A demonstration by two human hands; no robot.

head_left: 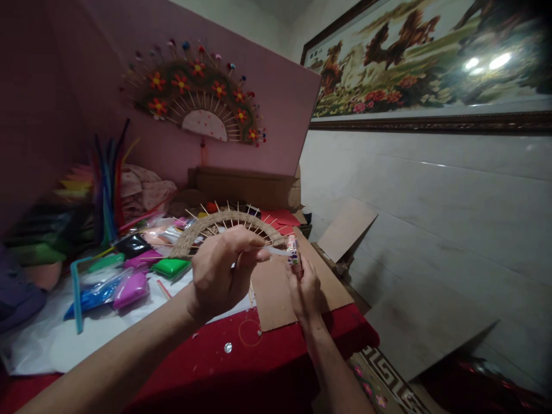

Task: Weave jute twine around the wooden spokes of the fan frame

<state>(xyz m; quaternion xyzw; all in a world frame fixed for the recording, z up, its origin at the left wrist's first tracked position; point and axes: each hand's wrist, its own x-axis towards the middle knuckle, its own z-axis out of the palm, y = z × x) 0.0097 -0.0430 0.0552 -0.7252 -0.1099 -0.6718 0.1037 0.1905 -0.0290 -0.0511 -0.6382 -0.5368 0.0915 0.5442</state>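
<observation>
We saw dim light overall, white glare on the framed horse painting at two o'clock, deep shadow at ten, and stretched, darkened edges.

At eight o'clock, a bare left forearm is showing, broad toward its elbow end and tapering into a narrower left wrist. At five o'clock, a bare right forearm is likewise narrowing toward a slim right wrist. The left fingers are showing rounded knuckles; the right fingers are appearing slender, their finer details blurring.
</observation>
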